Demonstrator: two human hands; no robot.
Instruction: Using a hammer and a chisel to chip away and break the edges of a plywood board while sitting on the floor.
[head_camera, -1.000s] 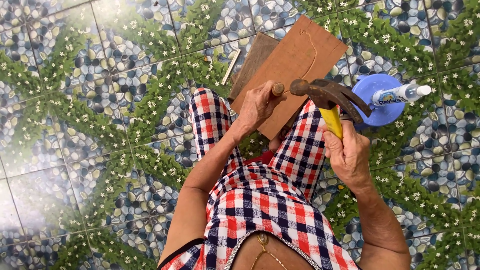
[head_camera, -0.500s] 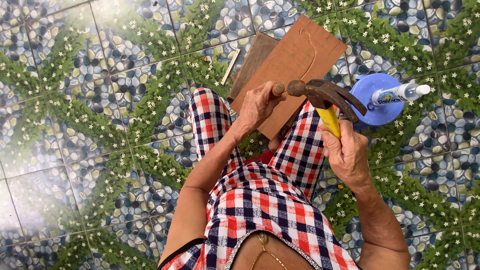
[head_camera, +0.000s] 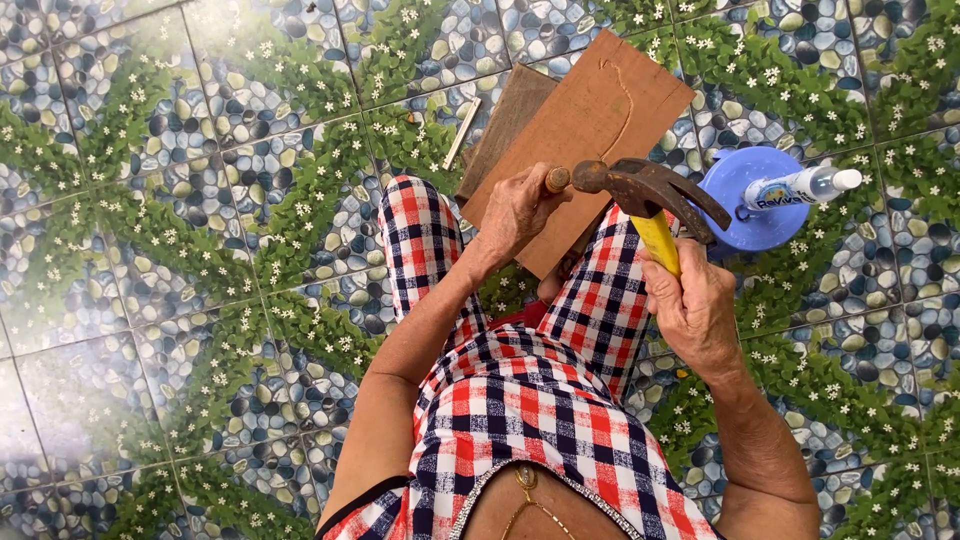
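A floor (head_camera: 180, 200) of pebble-and-flower patterned tiles was seen from above, and on it a brown wooden board (head_camera: 590, 120) was laid across the person's knees, its long axis running from the lap toward the far right corner of the view. A darker board (head_camera: 510, 110) was partly covered beneath its left edge, and a thin pale stick (head_camera: 462, 132) lay on the tiles just beside that.

Near the board's right edge a blue round stool-like disc (head_camera: 740, 215) was placed, with a white tube (head_camera: 800, 187) resting on it.

The left hand (head_camera: 515, 210) was closed on a short wooden-handled tool (head_camera: 556, 180), held roughly upright at the board's near edge; its tip was hidden by the fingers.

The right hand (head_camera: 690, 305) was clamped around the yellow handle of a claw hammer (head_camera: 645, 195). The handle's long axis ran from that grip toward the board, the dark head (head_camera: 610, 178) pointing left and lying just beside, perhaps touching, the butt of the tool. The tool was thus found up and to the left of the right grip, with the left hand the nearer.
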